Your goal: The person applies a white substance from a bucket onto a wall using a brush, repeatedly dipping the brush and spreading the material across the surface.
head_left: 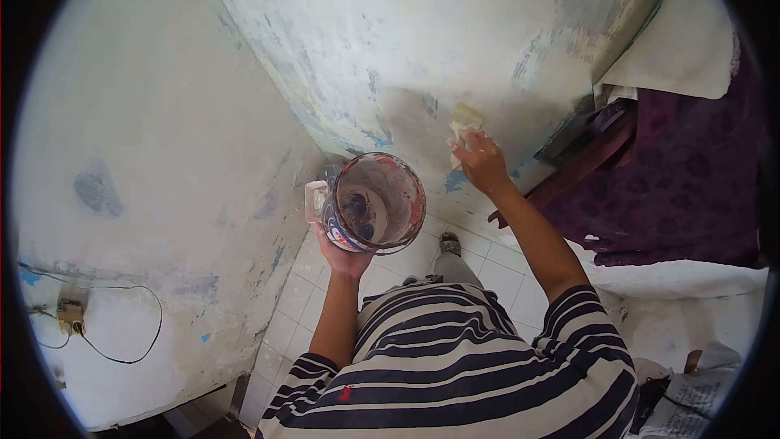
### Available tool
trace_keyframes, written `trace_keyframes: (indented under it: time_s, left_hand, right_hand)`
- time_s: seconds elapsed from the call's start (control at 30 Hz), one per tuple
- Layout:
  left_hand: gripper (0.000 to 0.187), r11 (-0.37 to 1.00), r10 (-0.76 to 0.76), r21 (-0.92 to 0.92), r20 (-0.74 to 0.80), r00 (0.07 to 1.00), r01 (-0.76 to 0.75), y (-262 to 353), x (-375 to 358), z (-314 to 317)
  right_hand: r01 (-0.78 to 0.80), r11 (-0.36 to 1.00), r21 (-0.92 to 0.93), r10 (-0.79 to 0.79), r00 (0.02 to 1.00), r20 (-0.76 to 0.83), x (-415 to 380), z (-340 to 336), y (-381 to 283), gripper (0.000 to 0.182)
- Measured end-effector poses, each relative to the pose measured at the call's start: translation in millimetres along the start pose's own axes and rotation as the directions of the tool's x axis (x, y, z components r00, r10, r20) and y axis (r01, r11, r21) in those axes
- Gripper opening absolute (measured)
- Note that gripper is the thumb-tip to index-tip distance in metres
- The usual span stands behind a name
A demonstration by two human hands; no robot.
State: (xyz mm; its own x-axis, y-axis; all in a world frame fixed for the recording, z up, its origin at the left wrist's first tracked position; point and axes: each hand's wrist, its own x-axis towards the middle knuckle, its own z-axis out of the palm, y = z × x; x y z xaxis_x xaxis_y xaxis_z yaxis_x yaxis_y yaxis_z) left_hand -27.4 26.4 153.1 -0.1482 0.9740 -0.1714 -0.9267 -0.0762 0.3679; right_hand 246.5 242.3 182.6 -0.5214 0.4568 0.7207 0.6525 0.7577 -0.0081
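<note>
My left hand (344,257) is closed on the lower side of a paint bucket (333,223), holding it up and tilted so its mouth faces me. Inside, the bucket's walls are smeared with greyish-white and reddish residue, with a dark patch low down. A pale rectangular loop (315,201) juts from its left side. In my right hand (483,162) is a paintbrush (465,116) with pale yellowish bristles, gripped by the handle. Its bristle end is at the patchy whitish wall (455,41) in front of me; whether it touches cannot be told.
A second patchy wall (162,114) meets it at a corner on the left, with a socket (71,314) and loose cable. Dark purple cloth (682,171) and a white cloth (682,41) hang at right. White tiles (301,297) cover the floor. Printed bags (695,398) lie lower right.
</note>
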Motion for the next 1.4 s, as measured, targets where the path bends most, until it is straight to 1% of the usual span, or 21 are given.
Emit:
trace_keyframes:
  time_s: [0.07,0.13,0.27,0.33,0.43,0.5,0.57,0.63,0.67,0.7,0.73,0.83,0.87,0.93,1.03,1.07,1.1,1.17,1.23,1.3,1.4]
  left_hand:
    - [0.082,1.000,0.006,0.004,0.015,1.000,-0.006,-3,1,2]
    - [0.081,0.999,0.007,0.046,0.021,1.000,-0.008,-4,-2,8]
    - [0.081,0.999,0.011,0.036,0.042,0.999,-0.013,-7,-9,14]
    - [0.082,0.997,0.042,0.068,0.053,0.998,-0.045,-8,-10,19]
    - [0.083,1.000,0.026,-0.005,-0.030,0.999,-0.026,-12,-6,21]
    - [0.084,1.000,0.018,0.017,0.017,1.000,-0.018,-13,-6,11]
    - [0.084,0.999,0.018,0.039,0.060,0.998,-0.020,-16,-8,12]
    - [0.086,0.990,0.059,0.129,-0.006,0.998,-0.058,-19,-13,24]
    - [0.086,0.989,0.067,0.130,0.004,0.998,-0.067,-18,-14,29]
    - [0.087,0.995,0.049,0.090,-0.004,0.999,-0.048,-18,-15,33]
    - [0.088,0.998,0.029,0.051,-0.011,1.000,-0.028,-21,-16,38]
    - [0.088,0.992,0.125,0.046,-0.133,0.983,-0.120,-35,-17,62]
    - [0.088,0.992,0.125,0.043,-0.128,0.984,-0.120,-39,-16,61]
    - [0.087,0.989,0.090,0.117,0.029,0.996,-0.093,-43,-13,56]
    - [0.084,0.993,0.082,0.082,-0.013,0.997,-0.081,-54,-4,75]
    - [0.083,0.998,0.055,0.037,-0.001,0.999,-0.055,-54,-3,79]
    - [0.083,0.998,0.054,0.043,-0.002,0.999,-0.054,-58,-2,83]
    - [0.080,0.996,0.092,-0.006,-0.043,0.995,-0.093,-69,-1,91]
    - [0.079,0.995,0.100,0.006,0.025,0.995,-0.100,-76,0,80]
    - [0.078,0.995,0.091,0.022,0.082,0.992,-0.093,-80,-7,77]
    - [0.077,0.996,0.093,0.000,0.060,0.994,-0.094,-87,-8,89]
  right_hand:
    - [-0.018,0.998,0.053,0.013,0.995,0.094,-1,-1,8,0.027]
    - [-0.140,0.978,0.158,0.145,0.989,-0.026,30,-24,23,0.029]
    - [-0.025,0.979,0.200,0.120,0.871,-0.477,114,-135,45,0.032]
    - [-0.052,0.994,-0.095,-0.019,0.776,-0.630,134,-178,46,0.023]
    - [-0.118,0.993,-0.017,0.077,0.744,-0.663,126,-169,57,0.021]
    - [-0.074,0.954,-0.290,-0.088,0.857,-0.508,101,-140,49,0.030]
    - [-0.016,0.964,-0.265,-0.077,0.939,-0.336,55,-90,36,0.030]
    - [0.057,0.989,-0.136,-0.064,0.997,-0.045,10,-50,26,0.030]
    - [0.062,0.988,-0.138,-0.071,0.996,-0.055,5,-53,24,0.030]
    - [-0.130,0.991,0.036,0.124,0.983,0.135,1,-56,26,0.031]
    - [-0.345,0.924,0.168,0.271,0.897,0.349,-1,-59,32,0.032]
    - [-0.061,0.987,0.152,0.072,0.995,-0.066,55,-130,65,0.031]
    - [0.050,0.991,0.122,-0.025,0.979,-0.201,84,-172,72,0.031]
    - [0.072,0.997,0.023,-0.059,0.930,-0.362,131,-250,69,0.028]
    - [0.104,0.987,0.126,-0.017,0.834,-0.552,157,-285,88,0.027]
    - [0.143,0.990,0.017,-0.107,0.807,-0.581,158,-289,88,0.025]
    - [0.181,0.979,-0.091,-0.200,0.778,-0.596,158,-289,90,0.023]
    - [0.092,0.926,-0.367,-0.237,0.897,-0.373,126,-258,76,0.020]
    - [0.169,0.897,-0.408,-0.293,0.919,-0.263,81,-195,68,0.017]
    - [0.159,0.969,-0.187,-0.181,0.977,-0.111,28,-137,49,0.019]
    - [0.212,0.972,-0.102,-0.212,0.977,0.012,-2,-110,41,0.022]
